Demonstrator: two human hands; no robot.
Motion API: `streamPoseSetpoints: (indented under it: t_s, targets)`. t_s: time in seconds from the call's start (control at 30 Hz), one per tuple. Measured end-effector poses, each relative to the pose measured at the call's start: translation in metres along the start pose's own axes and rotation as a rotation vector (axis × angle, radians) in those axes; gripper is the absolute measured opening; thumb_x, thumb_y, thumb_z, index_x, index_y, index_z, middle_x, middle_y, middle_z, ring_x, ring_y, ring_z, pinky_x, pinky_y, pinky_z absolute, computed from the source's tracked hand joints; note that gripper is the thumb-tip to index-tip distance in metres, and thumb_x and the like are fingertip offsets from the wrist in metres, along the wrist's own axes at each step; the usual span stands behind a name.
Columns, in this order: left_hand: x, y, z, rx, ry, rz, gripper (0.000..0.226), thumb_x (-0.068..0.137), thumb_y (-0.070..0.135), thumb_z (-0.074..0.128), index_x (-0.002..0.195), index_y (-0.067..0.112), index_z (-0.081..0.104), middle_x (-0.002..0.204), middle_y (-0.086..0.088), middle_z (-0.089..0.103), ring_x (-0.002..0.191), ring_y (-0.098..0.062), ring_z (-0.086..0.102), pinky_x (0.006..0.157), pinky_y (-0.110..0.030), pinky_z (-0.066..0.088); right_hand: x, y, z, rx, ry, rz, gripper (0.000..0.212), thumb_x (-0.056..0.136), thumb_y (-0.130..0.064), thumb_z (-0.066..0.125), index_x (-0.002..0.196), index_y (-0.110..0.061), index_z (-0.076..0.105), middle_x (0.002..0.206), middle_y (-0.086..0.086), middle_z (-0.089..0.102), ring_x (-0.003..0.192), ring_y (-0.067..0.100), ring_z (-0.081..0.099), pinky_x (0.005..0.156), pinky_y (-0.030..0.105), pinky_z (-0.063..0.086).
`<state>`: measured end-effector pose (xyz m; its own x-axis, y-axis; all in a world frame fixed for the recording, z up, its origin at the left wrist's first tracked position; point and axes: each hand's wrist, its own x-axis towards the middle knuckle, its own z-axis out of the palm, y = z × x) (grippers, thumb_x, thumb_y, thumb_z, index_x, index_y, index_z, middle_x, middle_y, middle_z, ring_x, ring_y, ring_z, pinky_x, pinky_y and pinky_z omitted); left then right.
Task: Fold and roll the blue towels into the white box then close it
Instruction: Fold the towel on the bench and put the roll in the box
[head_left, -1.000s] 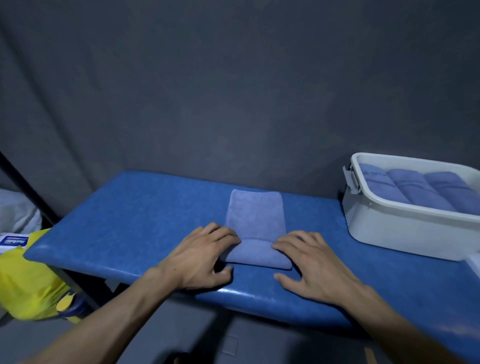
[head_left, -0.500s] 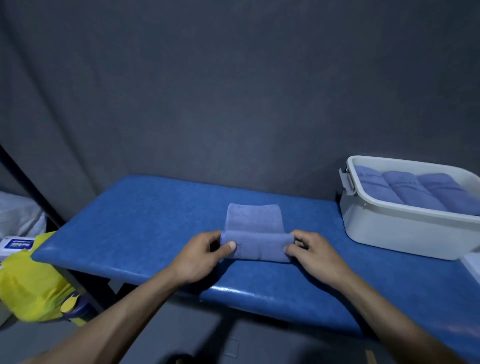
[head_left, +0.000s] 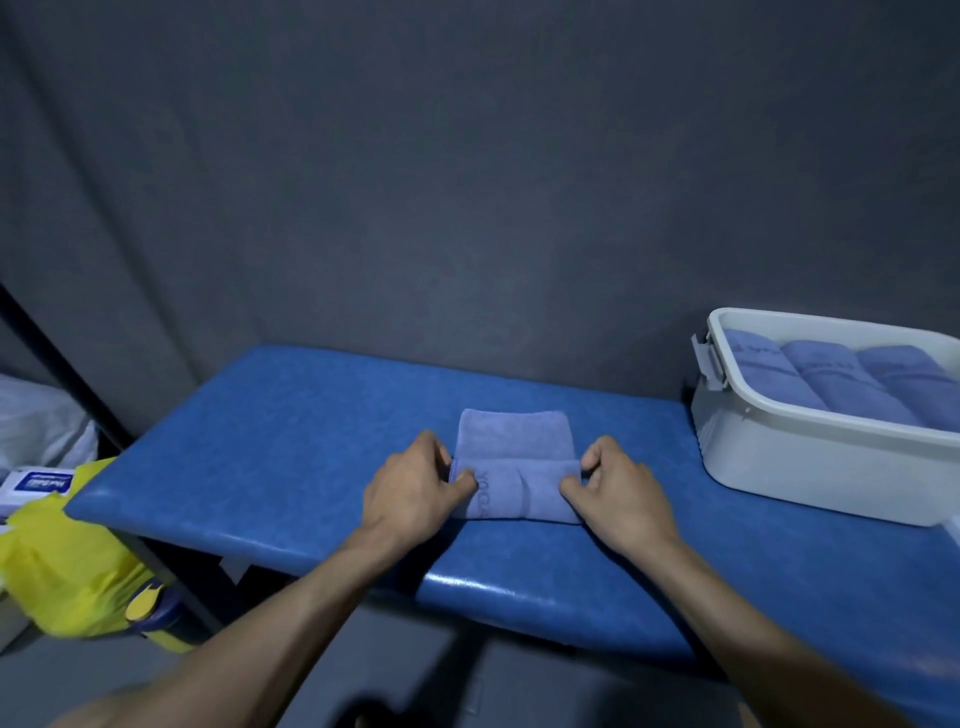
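Both hands on the roll: left hand (head_left: 415, 491) and right hand (head_left: 618, 491) each pinch an end of the towel (head_left: 517, 467), mid-bench (head_left: 291, 415) near its front edge. Its roll runs crosswise; unrolled cloth lies beyond, box (head_left: 810, 467) to the right.

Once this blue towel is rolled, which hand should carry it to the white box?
Right hand: the white plastic box sits on its side of the half-rolled blue towel; left hand is farther.
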<state>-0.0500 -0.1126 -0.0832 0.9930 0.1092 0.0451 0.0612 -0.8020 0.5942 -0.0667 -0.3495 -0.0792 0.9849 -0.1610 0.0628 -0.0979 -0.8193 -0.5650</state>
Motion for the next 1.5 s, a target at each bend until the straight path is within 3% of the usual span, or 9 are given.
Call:
streamPoseSetpoints:
  t_s: [0.23,0.43,0.63,0.83,0.97,1.07,1.23,1.37,1.5]
  targets:
    - [0.004,-0.013,-0.003,-0.009,0.064,0.650,0.004,0.092,0.029,0.065,0.096,0.030,0.067,0.101,0.018,0.055,0.094,-0.012,0.046,0.085,-0.032,0.047,-0.002,0.011,0.002,-0.206,0.188,-0.682,0.030,0.081,-0.004,0.066,0.102,-0.024,0.063,0.098,-0.013,0.055,0.087,0.016,0.050,0.073,0.033,0.039]
    - [0.002,-0.024,-0.018,0.290,-0.063,0.845,0.053,0.082,0.045,0.062,0.130,0.024,0.059,0.132,0.015,0.055,0.117,-0.016,0.048,0.102,-0.030,0.044,-0.002,0.028,-0.015,-0.330,-0.073,-0.730,0.055,0.085,-0.048,0.054,0.135,-0.027,0.057,0.131,-0.017,0.052,0.123,0.009,0.043,0.100,0.029,0.030]
    - [0.000,-0.022,-0.009,0.027,-0.067,0.728,0.028,0.093,0.028,0.062,0.121,0.030,0.061,0.116,0.022,0.060,0.106,-0.012,0.051,0.095,-0.027,0.044,-0.003,0.029,-0.010,-0.141,-0.090,-0.582,0.053,0.086,-0.027,0.056,0.138,-0.035,0.053,0.128,-0.027,0.053,0.122,0.001,0.045,0.100,0.026,0.026]
    - [-0.008,-0.023,-0.015,-0.277,-0.271,0.480,0.013,0.093,0.034,0.069,0.105,0.029,0.069,0.093,0.022,0.072,0.089,0.002,0.064,0.082,-0.024,0.050,-0.009,0.024,-0.029,0.212,-0.257,-0.329,0.009,0.085,-0.031,0.061,0.093,-0.026,0.063,0.084,-0.007,0.066,0.081,0.011,0.059,0.079,0.039,0.049]
    - [-0.006,-0.019,-0.014,-0.463,-0.427,0.289,0.045,0.086,0.054,0.065,0.112,0.018,0.072,0.110,0.009,0.077,0.108,-0.013,0.071,0.097,-0.038,0.055,-0.008,0.020,-0.028,0.305,-0.279,-0.179,0.046,0.077,-0.051,0.054,0.089,-0.007,0.061,0.075,0.002,0.058,0.069,0.010,0.050,0.068,0.040,0.043]
    - [-0.001,-0.013,-0.011,-0.413,-0.389,0.208,0.044,0.091,0.055,0.058,0.114,0.021,0.073,0.107,0.013,0.077,0.105,-0.007,0.071,0.098,-0.036,0.054,-0.001,0.017,-0.024,0.327,-0.267,-0.084,0.043,0.086,-0.049,0.057,0.078,-0.006,0.055,0.070,-0.005,0.050,0.065,0.010,0.047,0.065,0.035,0.037]
    - [0.010,0.002,-0.006,-0.163,-0.203,0.117,0.025,0.095,0.044,0.061,0.082,0.023,0.059,0.073,0.008,0.068,0.065,-0.011,0.061,0.062,-0.028,0.047,0.011,0.006,-0.015,0.272,-0.154,0.019,0.044,0.094,-0.043,0.059,0.065,-0.017,0.040,0.058,-0.005,0.038,0.055,0.012,0.037,0.057,0.032,0.031]
    - [0.014,0.003,-0.008,-0.094,-0.169,0.193,0.021,0.092,0.044,0.064,0.105,0.029,0.068,0.097,0.012,0.071,0.090,-0.011,0.065,0.080,-0.031,0.053,0.019,0.001,-0.010,0.166,-0.108,0.095,0.040,0.090,-0.045,0.060,0.074,-0.009,0.055,0.068,0.002,0.059,0.067,0.019,0.057,0.064,0.036,0.046]
    - [0.018,0.000,-0.011,-0.102,-0.210,0.265,0.024,0.098,0.046,0.058,0.102,0.028,0.074,0.089,0.015,0.070,0.088,-0.004,0.065,0.082,-0.033,0.055,0.024,-0.007,-0.016,0.187,-0.210,0.169,0.043,0.089,-0.048,0.057,0.066,-0.017,0.039,0.064,-0.001,0.044,0.060,0.016,0.043,0.059,0.032,0.034]
